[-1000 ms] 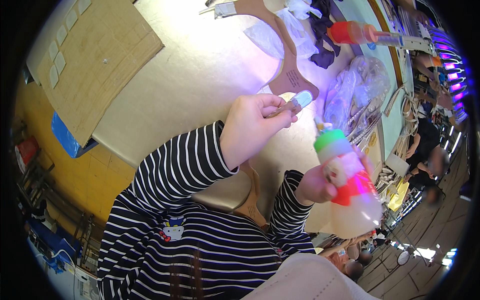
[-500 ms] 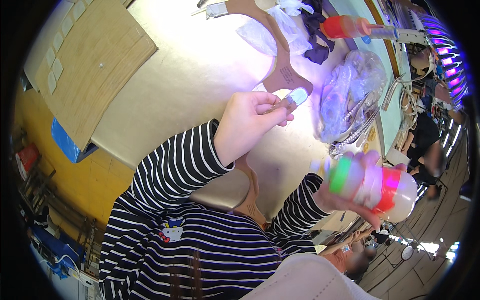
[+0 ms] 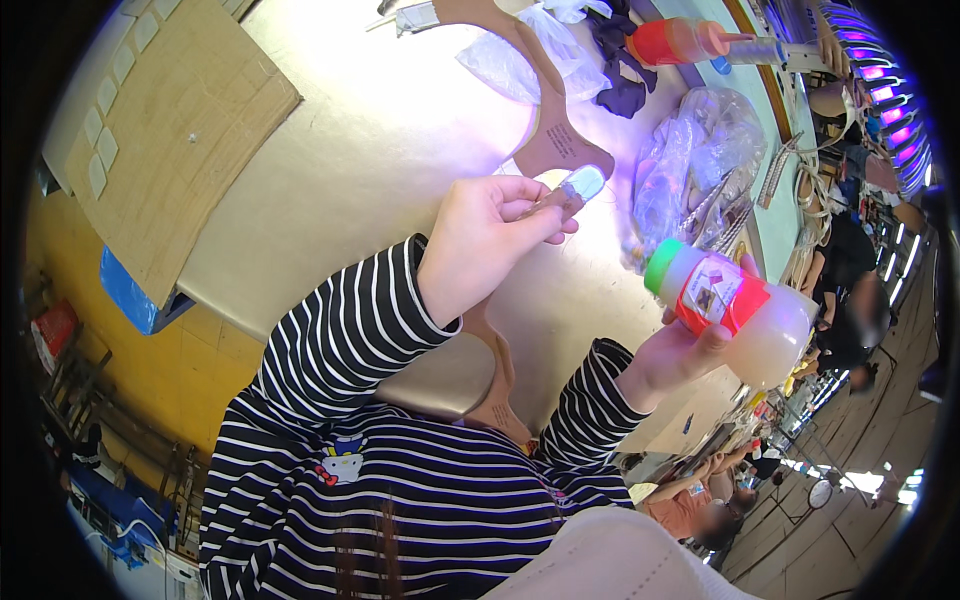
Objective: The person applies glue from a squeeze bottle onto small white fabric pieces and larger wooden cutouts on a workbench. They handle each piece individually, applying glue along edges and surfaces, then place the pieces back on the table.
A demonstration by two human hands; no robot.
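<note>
One pale-tipped strip [image 3: 584,183] is pointing rightward over the tabletop [image 3: 340,170]; the left hand [image 3: 482,238] is pinching it, probably leaving the tip free, while the right hand [image 3: 682,357] is gripping a tilted squeeze bottle [image 3: 772,338].

Showing smooth plastic on the bottle [image 3: 738,310] in the right grip [image 3: 684,354]; crinkling in glossy plastic on the bag [image 3: 690,160] beyond; gleaming metallic on the desk [image 3: 340,180] beneath.

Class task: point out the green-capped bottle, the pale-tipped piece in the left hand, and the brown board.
Green-capped bottle [image 3: 742,303]: head view, on the red band around it.
Pale-tipped piece [image 3: 583,183]: head view, on its pale end.
Brown board [image 3: 205,105]: head view, on its bare surface.
</note>
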